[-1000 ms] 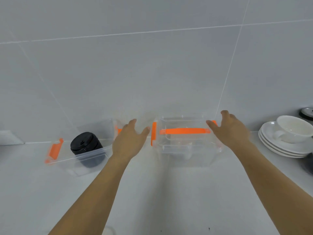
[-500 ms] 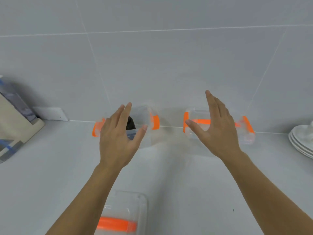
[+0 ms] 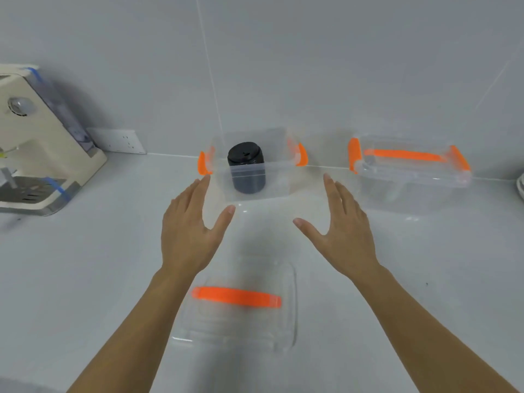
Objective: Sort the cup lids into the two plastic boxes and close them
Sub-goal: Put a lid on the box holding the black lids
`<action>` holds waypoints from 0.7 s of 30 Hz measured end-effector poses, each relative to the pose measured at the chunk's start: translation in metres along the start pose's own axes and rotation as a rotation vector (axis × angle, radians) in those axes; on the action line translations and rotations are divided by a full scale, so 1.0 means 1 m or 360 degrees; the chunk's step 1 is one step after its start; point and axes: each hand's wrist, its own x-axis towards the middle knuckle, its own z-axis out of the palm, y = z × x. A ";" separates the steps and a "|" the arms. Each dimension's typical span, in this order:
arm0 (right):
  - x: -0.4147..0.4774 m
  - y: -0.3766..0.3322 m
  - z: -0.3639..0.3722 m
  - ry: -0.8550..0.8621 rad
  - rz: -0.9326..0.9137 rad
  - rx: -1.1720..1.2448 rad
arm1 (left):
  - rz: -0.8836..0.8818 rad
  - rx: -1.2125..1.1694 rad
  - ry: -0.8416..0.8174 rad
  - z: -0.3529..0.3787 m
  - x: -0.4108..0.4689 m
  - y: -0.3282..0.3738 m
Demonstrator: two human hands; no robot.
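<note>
Left hand (image 3: 188,231): spread wide, empty, fingertips just beside the open box's left clip.
Right hand (image 3: 343,232): spread wide, empty, between the two boxes.
Open box (image 3: 272,177): against the wall, holding a stack of black lids (image 3: 246,167).
Shut box (image 3: 411,171): to the right, lid on.
Loose lid (image 3: 241,304): flat on the counter (image 3: 85,279) under the forearms.
Machine (image 3: 37,143): far left.

Cream coffee machine (image 3: 34,143), wall socket (image 3: 120,140), plates (image 3: 520,188)

Single head-worn view, forward and down over counter (image 3: 85,279) toward wall (image 3: 312,66).
</note>
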 end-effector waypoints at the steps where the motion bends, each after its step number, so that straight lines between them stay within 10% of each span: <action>1: -0.006 -0.002 0.006 -0.0034 0.0028 -0.0015 | -0.0027 0.0008 -0.0022 0.000 -0.004 -0.007; 21: -0.095 -0.025 0.095 -0.0713 0.1009 -0.0145 | -0.0667 0.0523 -0.0975 0.027 -0.071 -0.098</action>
